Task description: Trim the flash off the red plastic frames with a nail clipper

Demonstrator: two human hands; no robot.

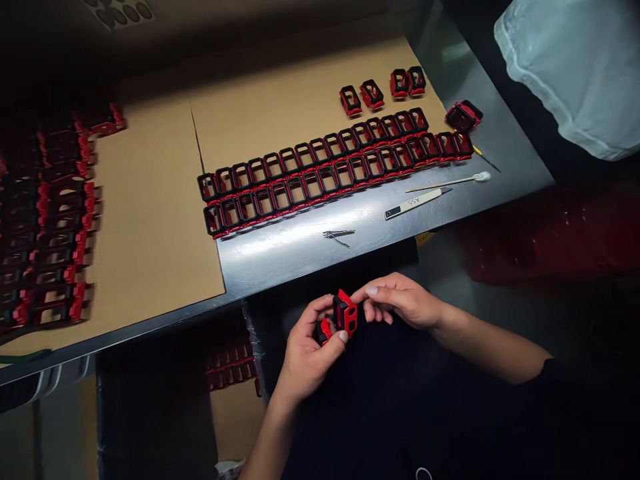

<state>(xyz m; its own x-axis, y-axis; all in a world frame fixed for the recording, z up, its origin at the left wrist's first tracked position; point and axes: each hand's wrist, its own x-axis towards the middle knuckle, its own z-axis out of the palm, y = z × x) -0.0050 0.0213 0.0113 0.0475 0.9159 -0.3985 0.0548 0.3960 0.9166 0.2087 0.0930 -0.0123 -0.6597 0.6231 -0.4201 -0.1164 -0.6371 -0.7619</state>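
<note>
My left hand point(307, 353) is closed around a small red-and-black plastic frame point(349, 319), held above my lap in front of the table edge. Another red-and-black portion point(327, 329) shows between its fingers and palm; I cannot tell whether it belongs to the same frame. My right hand point(405, 300) has its index finger stretched out, the tip at the frame's upper right edge. Its thumb lies along that finger and the other fingers curl loosely, with no object visible in them.
Two long rows of similar frames point(303, 155) stand on cardboard point(160, 180) and metal tabletop point(270, 253). Nippers point(340, 235), a white-handled tool marked A55 point(419, 203) and a swab point(447, 182) lie nearby. More frames point(55, 253) are stacked left. A whitish bag point(580, 73) is at right.
</note>
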